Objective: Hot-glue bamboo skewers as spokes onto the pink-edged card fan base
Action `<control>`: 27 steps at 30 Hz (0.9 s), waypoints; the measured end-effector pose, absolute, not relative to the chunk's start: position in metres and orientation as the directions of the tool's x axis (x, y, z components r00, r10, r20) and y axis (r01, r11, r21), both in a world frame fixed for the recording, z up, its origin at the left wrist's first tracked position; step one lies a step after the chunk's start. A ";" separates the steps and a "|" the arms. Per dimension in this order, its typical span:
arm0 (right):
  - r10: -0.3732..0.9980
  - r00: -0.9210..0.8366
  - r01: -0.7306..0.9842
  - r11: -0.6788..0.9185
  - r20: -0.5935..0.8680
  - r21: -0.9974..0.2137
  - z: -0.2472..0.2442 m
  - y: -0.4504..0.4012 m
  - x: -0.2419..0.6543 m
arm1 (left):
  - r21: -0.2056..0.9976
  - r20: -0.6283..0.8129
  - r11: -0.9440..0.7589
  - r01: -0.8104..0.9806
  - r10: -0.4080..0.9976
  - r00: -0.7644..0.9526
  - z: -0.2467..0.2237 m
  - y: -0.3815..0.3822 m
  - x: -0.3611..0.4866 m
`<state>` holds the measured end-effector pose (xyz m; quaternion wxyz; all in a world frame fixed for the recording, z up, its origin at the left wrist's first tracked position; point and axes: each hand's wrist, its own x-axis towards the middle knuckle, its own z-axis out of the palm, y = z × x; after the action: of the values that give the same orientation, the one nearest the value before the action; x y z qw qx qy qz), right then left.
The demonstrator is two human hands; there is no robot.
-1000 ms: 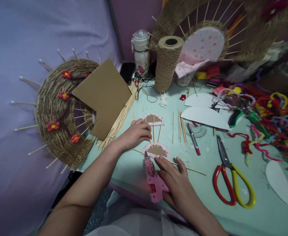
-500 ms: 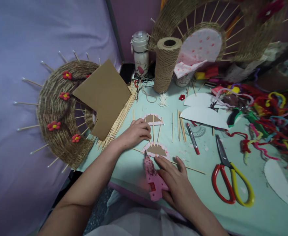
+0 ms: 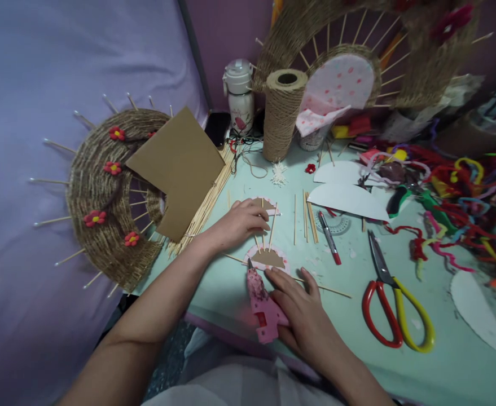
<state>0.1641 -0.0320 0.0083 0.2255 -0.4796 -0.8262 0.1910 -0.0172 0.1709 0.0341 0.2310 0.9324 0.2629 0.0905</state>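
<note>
My left hand (image 3: 245, 224) is curved over the thin sticks (image 3: 272, 228) between two small half-round card pieces; its fingertips look pressed together on something I cannot make out. Beneath it lies the nearer card piece (image 3: 268, 258), brown with a pink dotted border, with several sticks fanning up from it. The farther card piece (image 3: 268, 206) is partly hidden by my fingers. My right hand (image 3: 296, 296) rests at the near card's lower edge, its fingers spread over the pink glue gun (image 3: 264, 310), whose nozzle points at the card's left end. A long stick (image 3: 334, 291) runs under my right fingers.
Right of my hands lie a red pen (image 3: 330, 238), loose sticks (image 3: 311, 217) and big scissors (image 3: 385, 287). Behind stand a twine roll (image 3: 282, 115) and a bottle (image 3: 239, 96). Brown card (image 3: 184, 163) and a woven fan (image 3: 99, 197) are left; pipe cleaners (image 3: 463, 197) crowd the right.
My left hand has shifted slightly right, across the sticks and over part of the farther card piece. My right hand and the glue gun have hardly moved. The view has shifted a little.
</note>
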 end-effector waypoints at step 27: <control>0.886 -0.429 0.700 0.449 0.175 -0.556 0.009 -0.030 0.165 | 0.486 0.018 -0.796 0.360 0.421 0.907 0.029 0.177 -0.011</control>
<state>0.1652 -0.0297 0.0095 0.2274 -0.4834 -0.8201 0.2051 -0.0107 0.1773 0.0289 0.2431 0.9457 0.2066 0.0626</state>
